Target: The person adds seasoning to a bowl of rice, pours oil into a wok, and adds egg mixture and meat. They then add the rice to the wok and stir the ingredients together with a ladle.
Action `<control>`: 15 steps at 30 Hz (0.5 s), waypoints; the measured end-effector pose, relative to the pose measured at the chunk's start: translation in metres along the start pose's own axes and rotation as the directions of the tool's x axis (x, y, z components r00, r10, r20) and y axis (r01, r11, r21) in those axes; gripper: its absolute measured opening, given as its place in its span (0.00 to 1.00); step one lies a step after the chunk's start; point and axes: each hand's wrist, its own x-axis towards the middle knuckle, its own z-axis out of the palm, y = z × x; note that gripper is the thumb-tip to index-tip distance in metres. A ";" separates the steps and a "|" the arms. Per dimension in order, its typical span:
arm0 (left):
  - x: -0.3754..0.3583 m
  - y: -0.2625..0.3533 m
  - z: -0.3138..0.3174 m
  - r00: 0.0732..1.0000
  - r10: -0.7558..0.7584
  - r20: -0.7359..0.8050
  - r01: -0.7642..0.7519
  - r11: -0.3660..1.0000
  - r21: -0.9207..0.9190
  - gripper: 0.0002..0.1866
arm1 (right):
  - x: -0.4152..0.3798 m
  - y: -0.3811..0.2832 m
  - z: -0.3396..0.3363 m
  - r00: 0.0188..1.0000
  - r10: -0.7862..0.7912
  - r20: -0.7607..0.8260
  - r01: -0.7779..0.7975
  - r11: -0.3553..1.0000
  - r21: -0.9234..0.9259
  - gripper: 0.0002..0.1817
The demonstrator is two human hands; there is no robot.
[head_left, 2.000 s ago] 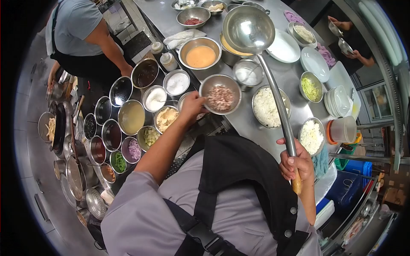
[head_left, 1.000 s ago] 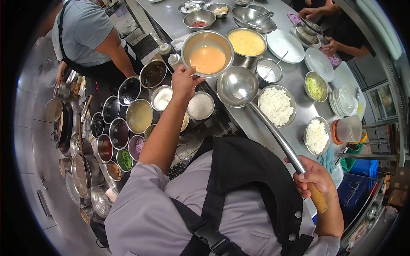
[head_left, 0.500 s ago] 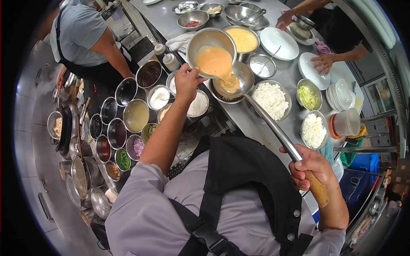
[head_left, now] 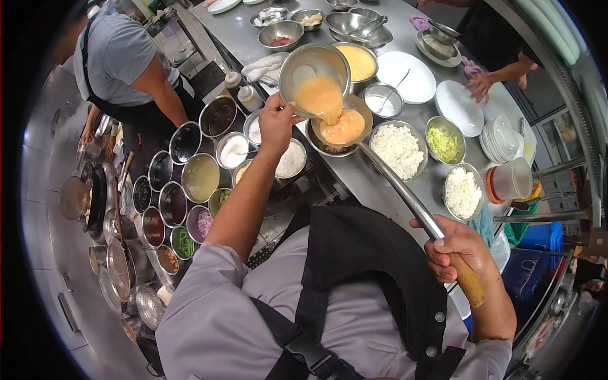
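My left hand (head_left: 277, 125) grips the rim of a metal bowl (head_left: 304, 63), which is tilted. Creamy orange liquid (head_left: 318, 97) runs from its lip into a wok ladle (head_left: 366, 115) below, where a pool of it has gathered. Closed around the ladle's handle near its wooden end is my right hand (head_left: 457, 248). Under the ladle's cup, a metal container (head_left: 329, 149) is mostly hidden. Beside the ladle stand a bowl of cooked white rice (head_left: 398, 151) and a container of yellow liquid (head_left: 354, 61).
Containers of sauces, powders and chopped vegetables, such as red onion (head_left: 204, 223), crowd my left side. To the right are shredded green vegetable (head_left: 443, 144), more rice (head_left: 463, 193) and white plates (head_left: 405, 77). A co-worker (head_left: 126, 69) stands left; another person's hand (head_left: 482, 85) is across the table.
The pool in the ladle has grown, while less liquid shows in the tilted bowl. Across the table, the other person's hands have moved away from the plate and bowl.
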 end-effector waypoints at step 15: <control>0.016 0.003 0.005 0.951 0.297 0.085 -0.301 0.953 0.038 0.04 | 0.002 0.001 -0.001 1.000 0.006 0.006 -0.006 1.000 0.016 0.28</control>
